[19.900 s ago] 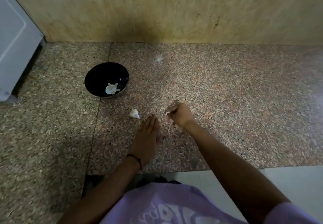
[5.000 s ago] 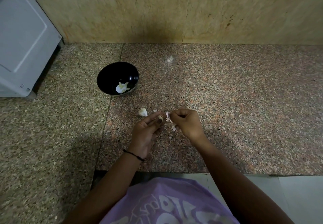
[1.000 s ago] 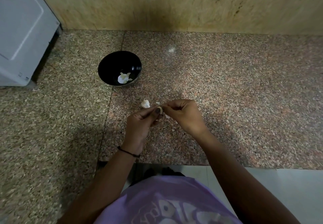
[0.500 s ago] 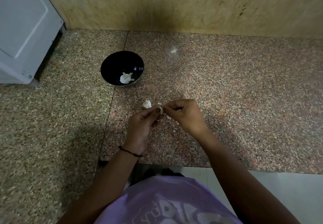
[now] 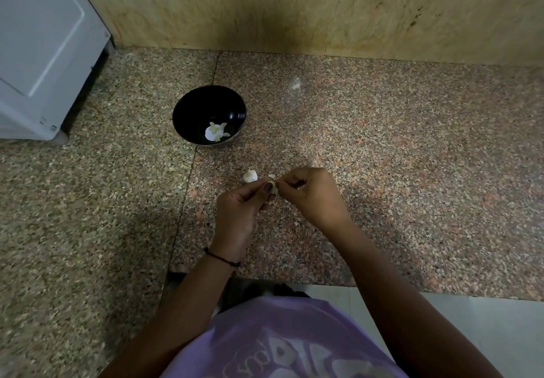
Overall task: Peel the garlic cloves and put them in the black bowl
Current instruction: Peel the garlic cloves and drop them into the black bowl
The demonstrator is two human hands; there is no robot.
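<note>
A pale garlic clove (image 5: 274, 188) is pinched between the fingertips of my left hand (image 5: 241, 209) and my right hand (image 5: 312, 195), held just above the speckled granite counter (image 5: 382, 156). Another garlic piece (image 5: 250, 176) in white skin lies on the counter just beyond my left hand, with a small scrap of skin (image 5: 271, 176) beside it. The black bowl (image 5: 188, 112) stands farther back and to the left, holding pale peeled garlic (image 5: 216, 132) at its bottom.
A white appliance (image 5: 41, 53) stands at the far left on the counter. A tan stone wall (image 5: 294, 9) closes the back. The counter's front edge (image 5: 294, 282) runs just below my wrists, with pale floor tiles beyond it.
Over the last second both hands have stayed together on the same clove with only slight finger shifts. The view has drifted a little, so the bowl appears slightly more to the right.
</note>
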